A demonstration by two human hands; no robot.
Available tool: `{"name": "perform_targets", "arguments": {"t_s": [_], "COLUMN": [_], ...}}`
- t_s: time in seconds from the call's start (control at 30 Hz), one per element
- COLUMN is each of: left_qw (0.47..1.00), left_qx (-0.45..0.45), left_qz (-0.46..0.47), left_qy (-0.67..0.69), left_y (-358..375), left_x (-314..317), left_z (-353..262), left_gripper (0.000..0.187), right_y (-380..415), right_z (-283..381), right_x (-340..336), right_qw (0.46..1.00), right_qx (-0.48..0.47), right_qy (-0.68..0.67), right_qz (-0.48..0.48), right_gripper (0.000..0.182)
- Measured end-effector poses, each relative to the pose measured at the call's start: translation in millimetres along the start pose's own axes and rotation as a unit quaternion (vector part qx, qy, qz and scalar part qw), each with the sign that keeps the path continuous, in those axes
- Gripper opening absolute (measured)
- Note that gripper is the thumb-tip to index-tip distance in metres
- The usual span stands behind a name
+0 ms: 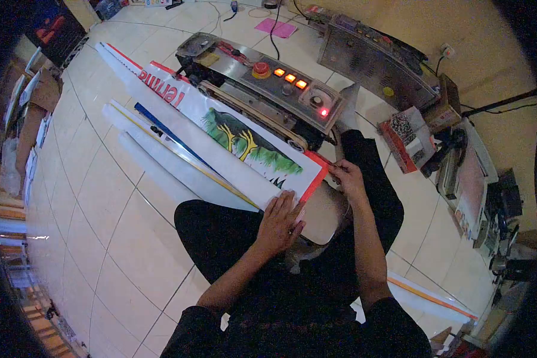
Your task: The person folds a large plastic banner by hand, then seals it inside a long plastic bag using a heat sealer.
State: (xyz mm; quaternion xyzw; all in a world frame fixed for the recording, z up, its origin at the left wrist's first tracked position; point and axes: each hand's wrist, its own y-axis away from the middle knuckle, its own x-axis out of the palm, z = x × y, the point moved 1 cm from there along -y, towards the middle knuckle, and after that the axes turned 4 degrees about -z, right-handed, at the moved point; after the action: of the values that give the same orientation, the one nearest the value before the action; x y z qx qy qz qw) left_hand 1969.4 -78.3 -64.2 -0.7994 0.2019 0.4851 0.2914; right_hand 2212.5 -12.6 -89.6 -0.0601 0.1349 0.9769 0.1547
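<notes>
A white printed banner (pixel 188 122) with a red border and a picture of green trees stretches along the side of a metal band-sealing machine (pixel 262 83). At the near right corner of the banner, my right hand (pixel 346 182) pinches the red edge close to the machine's end. Flat on the banner's near white margin lies my left hand (pixel 278 221), its fingers stretched out. The machine's panel carries a red stop button (pixel 261 70), several lit orange switches (pixel 290 78) and a dial (pixel 320 99).
A blue strip (pixel 173 134) and a yellow-edged white sheet (pixel 152 134) lie left of the banner on the tiled floor (pixel 119 197). A second metal machine (pixel 376 62) stands behind. Right are a red-and-white packet (pixel 407 140), a cardboard box (pixel 443 104) and an orange-edged sheet (pixel 429 298).
</notes>
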Motion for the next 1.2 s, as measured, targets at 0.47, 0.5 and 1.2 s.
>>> {"name": "perform_targets", "arguments": {"t_s": [0.47,0.5,1.2], "left_qw": [0.953,0.937,0.881], "left_qx": [-0.216,-0.239,-0.333], "left_qz": [-0.166,-0.194,-0.196], "left_qy": [-0.131,-0.163,-0.274], "left_y": [-34,-37,-66], "left_x": [-3,-2,-4], "left_z": [83,99,191], "left_gripper": [0.082,0.082,0.072], "right_y": [8,10,14], "right_z": [-31,-29,54], "right_x": [-21,-22,-38], "right_qw": [1.0,1.0,0.916], "right_qx": [0.005,0.003,-0.328], "right_qy": [-0.022,-0.021,0.177], "right_qz": [0.007,0.008,-0.15], "right_gripper": [0.017,0.017,0.024]}}
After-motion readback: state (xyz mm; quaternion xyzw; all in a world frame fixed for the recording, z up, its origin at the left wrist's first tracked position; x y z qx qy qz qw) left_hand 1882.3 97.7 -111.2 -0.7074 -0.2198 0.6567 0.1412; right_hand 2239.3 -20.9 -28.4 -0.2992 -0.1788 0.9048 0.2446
